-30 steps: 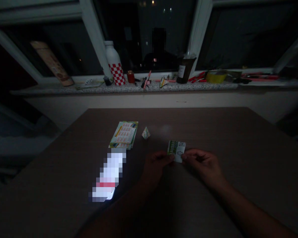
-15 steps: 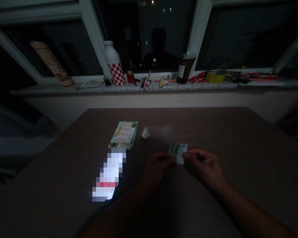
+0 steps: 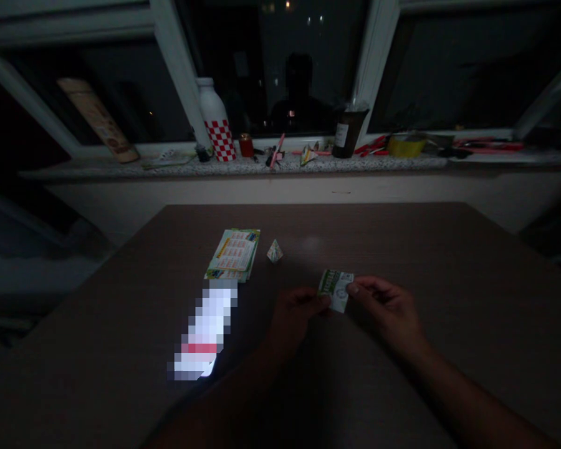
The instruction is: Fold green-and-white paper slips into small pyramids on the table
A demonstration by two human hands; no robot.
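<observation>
A small green and white printed paper (image 3: pixel 337 292) is held up over the table between my two hands. My left hand (image 3: pixel 299 312) pinches its lower left edge, thumb on top. At its upper right edge, my right hand (image 3: pixel 390 308) grips it between thumb and fingers. Beyond my left hand stands a small folded paper piece (image 3: pixel 275 252) with a pointed top. A stack of printed sheets (image 3: pixel 234 252) lies to the left of that piece. Nearer to me, a glowing phone (image 3: pixel 208 330) with a blurred screen rests beside my left forearm.
The brown table (image 3: pixel 378 231) reaches to the wall under a window. On the stone sill (image 3: pixel 262 163) stand a red-checked white bottle (image 3: pixel 219 128), a tan flask (image 3: pixel 98 121), a red jar (image 3: pixel 245 146), a dark cup (image 3: pixel 348 134) and yellow tape (image 3: pixel 406 146).
The thumb of my right hand has shifted slightly up and right along the paper's edge, showing more of its printed face. My left hand has hardly moved.
</observation>
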